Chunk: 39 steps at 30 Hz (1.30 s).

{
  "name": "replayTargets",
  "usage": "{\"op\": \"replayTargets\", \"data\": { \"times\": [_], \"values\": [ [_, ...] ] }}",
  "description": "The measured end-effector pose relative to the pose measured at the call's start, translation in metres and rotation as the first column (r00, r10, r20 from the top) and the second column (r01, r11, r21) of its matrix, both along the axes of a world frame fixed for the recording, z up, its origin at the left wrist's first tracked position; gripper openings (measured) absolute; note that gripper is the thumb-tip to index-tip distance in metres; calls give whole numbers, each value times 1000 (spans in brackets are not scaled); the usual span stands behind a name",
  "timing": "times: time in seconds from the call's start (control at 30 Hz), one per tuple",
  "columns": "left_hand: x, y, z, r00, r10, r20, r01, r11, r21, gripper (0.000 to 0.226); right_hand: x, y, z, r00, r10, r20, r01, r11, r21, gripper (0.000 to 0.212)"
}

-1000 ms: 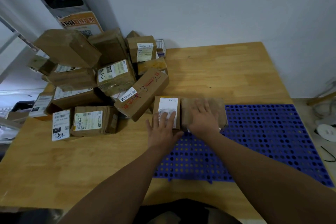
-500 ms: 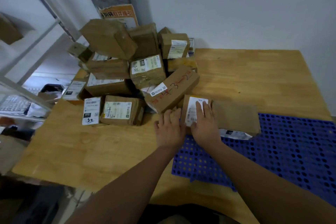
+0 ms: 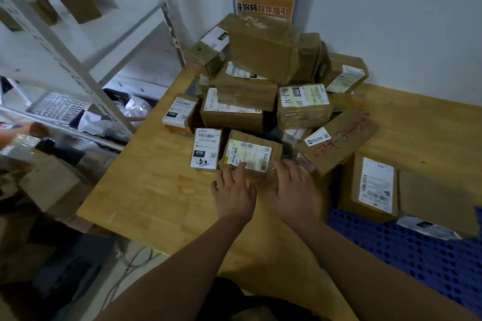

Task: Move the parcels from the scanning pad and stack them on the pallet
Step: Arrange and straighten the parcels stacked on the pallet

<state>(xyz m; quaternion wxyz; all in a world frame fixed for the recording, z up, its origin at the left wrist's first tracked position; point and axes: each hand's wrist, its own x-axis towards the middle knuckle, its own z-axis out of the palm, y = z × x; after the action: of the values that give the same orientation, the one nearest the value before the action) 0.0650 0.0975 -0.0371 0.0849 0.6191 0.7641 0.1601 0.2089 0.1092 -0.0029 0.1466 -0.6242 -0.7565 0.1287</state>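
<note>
Small parcel (image 3: 250,156) sits dead ahead, long side crosswise; left hand (image 3: 234,190) and right hand (image 3: 294,187) flank it (hands open, gripping nothing).

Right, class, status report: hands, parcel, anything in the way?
Left hand and right hand open, touching the front box, not yet lifted. Labelled box and plain box sit on the blue pallet. Long red-marked box crowds the right.

My one camera sits on my head and looks forward and down from close above the worktop (image 3: 156,203). My left hand (image 3: 234,191) and right hand (image 3: 294,190) lie near the middle; a shelf rack (image 3: 78,68) shows slanted at left.
</note>
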Motion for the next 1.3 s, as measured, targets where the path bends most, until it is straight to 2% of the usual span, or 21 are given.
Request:
{"op": "replayTargets", "data": {
  "times": [0.2, 0.4, 0.53, 0.7, 0.83, 0.9, 1.0, 1.2, 1.3],
  "values": [
    [-76, 11, -19, 999, 8, 31, -6, 996, -85, 58, -68, 9, -16, 993, -111, 28, 114, 984, -139, 62],
    [-118, 36, -30, 995, 37, 92, -25, 992, -125, 55, -88, 21, -25, 970, -213, 116, 233, 952, -201, 63],
    [-131, 55, -31, 991, 17, 133, 4, 987, -158, 63, -98, 34, -29, 940, -294, 172, 329, 915, -233, 68],
    [-140, 73, -31, 980, -44, 196, 79, 982, -174, 59, -108, 47, -35, 939, -232, 254, 287, 935, -206, 71],
    [-141, 78, -33, 977, -129, 168, 156, 975, -160, 48, -119, 53, -35, 938, -171, 303, 238, 950, -200, 75],
    [-139, 79, -33, 972, -116, 205, 154, 972, -175, 48, -122, 55, -36, 930, -111, 349, 196, 956, -218, 79],
    [-134, 81, -33, 972, -88, 217, 131, 972, -195, 48, -122, 62, -35, 917, -106, 384, 213, 945, -249, 87],
    [-128, 78, -33, 964, 18, 267, 68, 948, -310, 61, -106, 72, -29, 903, -220, 369, 337, 896, -289, 97],
    [-128, 77, -31, 954, 22, 298, 81, 940, -330, 70, -101, 72, -29, 895, -370, 250, 439, 831, -342, 98]
  ]
}}
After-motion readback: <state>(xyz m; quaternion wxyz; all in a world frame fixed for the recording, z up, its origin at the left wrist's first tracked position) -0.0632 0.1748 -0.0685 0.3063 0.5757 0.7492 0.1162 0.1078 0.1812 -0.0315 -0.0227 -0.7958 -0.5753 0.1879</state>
